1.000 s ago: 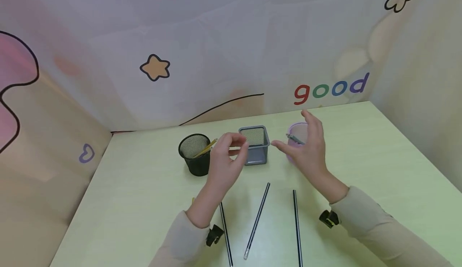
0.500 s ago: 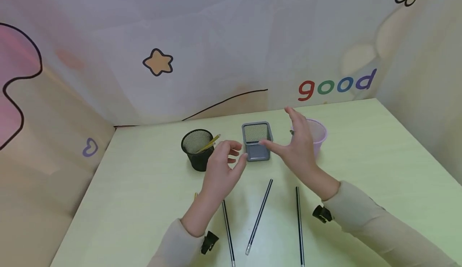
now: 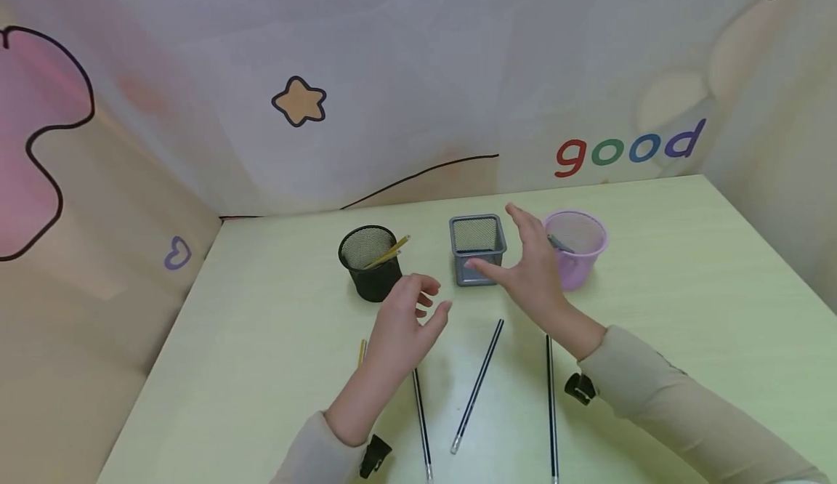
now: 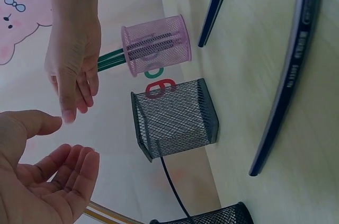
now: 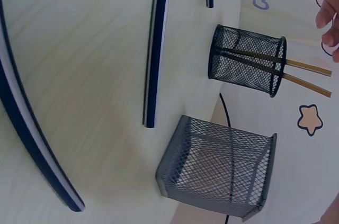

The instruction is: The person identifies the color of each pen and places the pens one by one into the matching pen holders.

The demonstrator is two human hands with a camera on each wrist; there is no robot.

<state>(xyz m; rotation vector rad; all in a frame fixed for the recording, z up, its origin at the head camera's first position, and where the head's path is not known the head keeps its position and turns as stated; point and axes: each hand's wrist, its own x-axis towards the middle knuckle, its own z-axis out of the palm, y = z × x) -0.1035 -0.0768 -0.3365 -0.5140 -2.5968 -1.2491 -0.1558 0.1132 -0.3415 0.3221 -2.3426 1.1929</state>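
Observation:
My left hand (image 3: 407, 328) hovers over the table with fingers loosely bent and nothing in it. To its upper left stands a round black mesh pen holder (image 3: 375, 284) with two yellow pencils (image 5: 307, 68) in it. My right hand (image 3: 535, 272) is raised, thumb and fingers spread wide, holding nothing. It overlaps the square grey mesh pen holder (image 3: 477, 269), inside which no pencil shows. Right of that hand is a round purple mesh pen holder (image 3: 578, 269) with green pencils (image 4: 110, 61) leaning in it. Three dark striped pencils (image 3: 479, 382) lie below the hands.
The left forearm partly covers a yellow pencil (image 3: 362, 352) on the pale table (image 3: 275, 368). A printed cloth backdrop (image 3: 405, 91) rises behind the pen holders and along both sides. Black clips (image 3: 579, 389) hang at both sleeves.
The right hand has moved left, away from the purple pen holder. My left hand has come down and nearer, its thumb parting from its fingers. The head view has shifted slightly.

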